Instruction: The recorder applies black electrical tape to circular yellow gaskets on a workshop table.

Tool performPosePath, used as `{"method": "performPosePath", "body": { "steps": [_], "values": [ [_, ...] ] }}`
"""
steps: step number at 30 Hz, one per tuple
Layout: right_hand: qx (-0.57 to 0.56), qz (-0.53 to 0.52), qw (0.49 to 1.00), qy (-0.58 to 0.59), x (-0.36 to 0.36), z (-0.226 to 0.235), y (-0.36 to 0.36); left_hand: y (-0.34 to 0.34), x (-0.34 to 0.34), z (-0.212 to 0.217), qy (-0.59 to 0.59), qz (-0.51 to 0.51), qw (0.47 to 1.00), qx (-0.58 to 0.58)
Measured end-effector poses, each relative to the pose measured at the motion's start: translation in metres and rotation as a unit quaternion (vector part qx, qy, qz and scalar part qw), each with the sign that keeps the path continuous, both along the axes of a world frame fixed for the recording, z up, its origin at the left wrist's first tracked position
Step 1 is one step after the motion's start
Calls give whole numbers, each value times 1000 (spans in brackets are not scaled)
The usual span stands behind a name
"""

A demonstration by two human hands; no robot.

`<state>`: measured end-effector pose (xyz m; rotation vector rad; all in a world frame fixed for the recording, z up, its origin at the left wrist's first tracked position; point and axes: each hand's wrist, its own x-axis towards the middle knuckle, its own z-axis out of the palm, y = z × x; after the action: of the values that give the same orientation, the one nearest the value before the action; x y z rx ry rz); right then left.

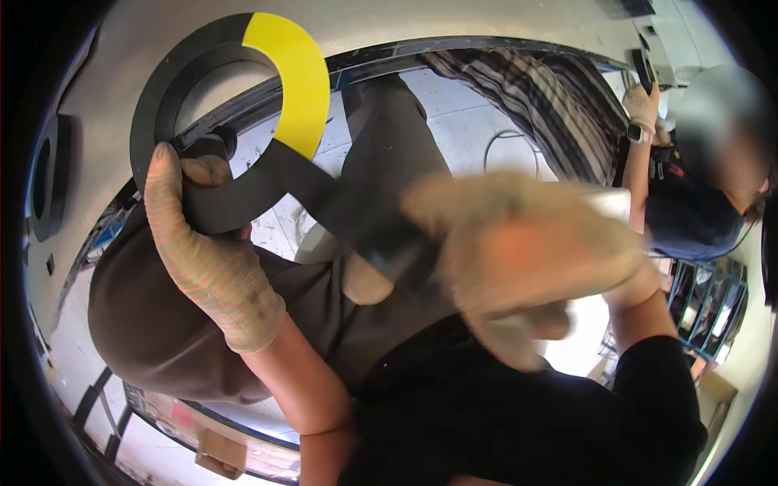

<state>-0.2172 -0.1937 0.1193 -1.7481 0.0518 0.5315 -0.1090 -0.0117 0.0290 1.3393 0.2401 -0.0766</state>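
Note:
My left hand (203, 251), in a tan knit glove, grips a black ring-shaped piece (243, 198) with a yellow section (301, 77) at its upper right. A black strip runs from the ring down to the right. My right hand (519, 251), also gloved and blurred, closes around the lower end of that strip (381, 235). My brown trouser legs lie beneath both hands.
A grey table surface (105, 89) curves along the top and left, with another black ring (49, 174) on it at the far left. A second person (689, 194) in a dark top stands at the right, one gloved hand raised. Blue racks stand at the lower right.

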Motion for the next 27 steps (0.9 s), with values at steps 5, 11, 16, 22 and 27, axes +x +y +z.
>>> {"method": "performPosePath", "body": {
  "steps": [5, 11, 16, 22, 27],
  "values": [
    [139, -89, 981, 106, 18, -146, 6, 14, 8, -10, -9, -115, 985, -129],
    [169, 23, 957, -233, 82, -150, 2, 11, -3, 1, 89, -66, 974, -196],
    [61, -16, 891, -450, 100, -136, 27, 23, -43, -26, 4, -70, 977, -200],
    [231, -35, 952, -196, 89, -139, 24, -5, -48, -8, -10, -85, 956, -280],
    [516, -130, 841, -94, 53, -139, 26, -13, -51, -6, 1, -94, 957, -274]
  ]
}}
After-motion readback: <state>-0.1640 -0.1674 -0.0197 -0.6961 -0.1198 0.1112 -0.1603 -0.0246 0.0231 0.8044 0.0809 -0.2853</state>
